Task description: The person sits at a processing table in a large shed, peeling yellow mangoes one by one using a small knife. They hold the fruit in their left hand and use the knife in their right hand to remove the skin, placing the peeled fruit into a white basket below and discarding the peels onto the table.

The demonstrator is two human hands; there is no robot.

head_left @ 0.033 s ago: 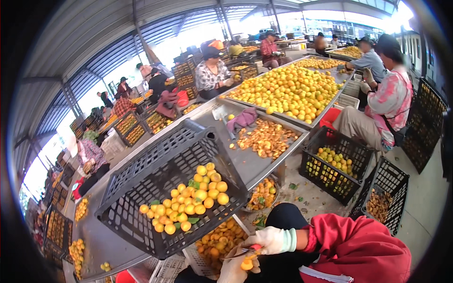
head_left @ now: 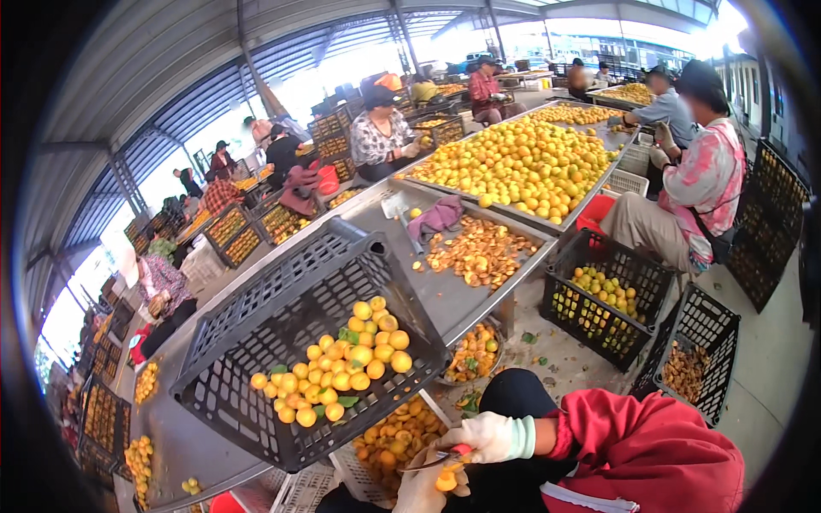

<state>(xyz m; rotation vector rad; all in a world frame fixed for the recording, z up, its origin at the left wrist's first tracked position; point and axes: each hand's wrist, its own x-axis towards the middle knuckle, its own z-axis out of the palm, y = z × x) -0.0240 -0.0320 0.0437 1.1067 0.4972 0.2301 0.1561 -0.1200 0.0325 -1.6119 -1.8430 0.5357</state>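
Observation:
Low at the front, my right hand (head_left: 486, 436), in a white glove, is closed round the orange-red handle of a small knife (head_left: 460, 450). The knife's blade points left, across my left hand (head_left: 421, 489). That hand, gloved too, grips an orange-yellow apricot (head_left: 445, 480) just below the blade. Part of the fruit and some fingers are hidden. Behind my hands a light crate (head_left: 434, 409) holds apricots that look cut. A tilted black crate (head_left: 231, 419) above it contains whole apricots (head_left: 342, 368) with a few green leaves.
A metal table (head_left: 385, 224) carries a heap of apricots (head_left: 530, 162), brownish scraps (head_left: 479, 252) and a purple cloth (head_left: 436, 217). Black crates (head_left: 590, 333) stand on the floor at right. A person in a pink-and-white top (head_left: 705, 184) sits there; others work beyond the table.
The whole view has shifted very slightly. My hands, the knife and the apricot keep nearly the same pose.

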